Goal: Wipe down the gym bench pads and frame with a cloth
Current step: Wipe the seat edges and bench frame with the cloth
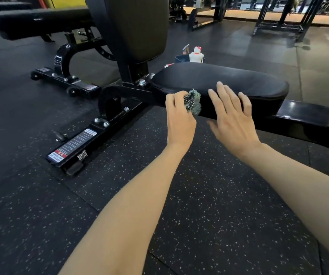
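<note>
Left hand [179, 121] curls tight around the bunched green-and-black woven cloth [193, 102], pressing it against the near side wall of the black padded vinyl seat pad [229, 79]. Right hand [234, 120] lies flat just beside it, fingers straight and spread, fingertips up on the pad's edge. The upright black back pad [138, 26] rises behind. The glossy black steel frame [308, 121] runs above the speckled rubber floor [209, 215].
</note>
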Motion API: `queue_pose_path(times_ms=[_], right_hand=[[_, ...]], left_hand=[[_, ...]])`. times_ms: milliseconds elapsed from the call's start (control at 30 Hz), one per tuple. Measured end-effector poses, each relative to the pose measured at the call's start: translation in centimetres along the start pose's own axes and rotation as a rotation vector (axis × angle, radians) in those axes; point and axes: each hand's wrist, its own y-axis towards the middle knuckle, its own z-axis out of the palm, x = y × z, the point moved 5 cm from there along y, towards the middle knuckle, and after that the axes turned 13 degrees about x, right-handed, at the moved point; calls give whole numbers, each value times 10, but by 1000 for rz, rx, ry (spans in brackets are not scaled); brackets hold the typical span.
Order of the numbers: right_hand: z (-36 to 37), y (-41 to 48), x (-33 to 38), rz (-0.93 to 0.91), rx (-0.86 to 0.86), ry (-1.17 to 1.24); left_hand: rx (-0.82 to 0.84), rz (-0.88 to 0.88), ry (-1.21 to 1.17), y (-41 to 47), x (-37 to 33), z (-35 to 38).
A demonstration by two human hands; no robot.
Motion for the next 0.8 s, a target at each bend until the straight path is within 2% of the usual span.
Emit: queue_pose_path(times_ms=[133, 200, 367, 433, 500, 633, 800], right_hand=[[3, 4, 10, -33, 56, 7], [3, 5, 11, -32, 75, 14], [2, 6, 11, -40, 103, -9], [1, 7, 10, -36, 108, -10], [0, 7, 9, -38, 119, -8], [0, 6, 9, -54, 153, -5], [-3, 6, 7, -71, 171, 10]], left_hand=[[-2, -18, 5, 1, 13, -5], [-61, -100, -30, 0, 19, -9], [-423, -637, -360, -15, 48, -19], [-485, -790, -386, -16, 61, -27], [-385, -817, -313, -9, 67, -36], [-215, -760, -279, 14, 60, -42], [-225, -656, -146, 6, 34, -31]])
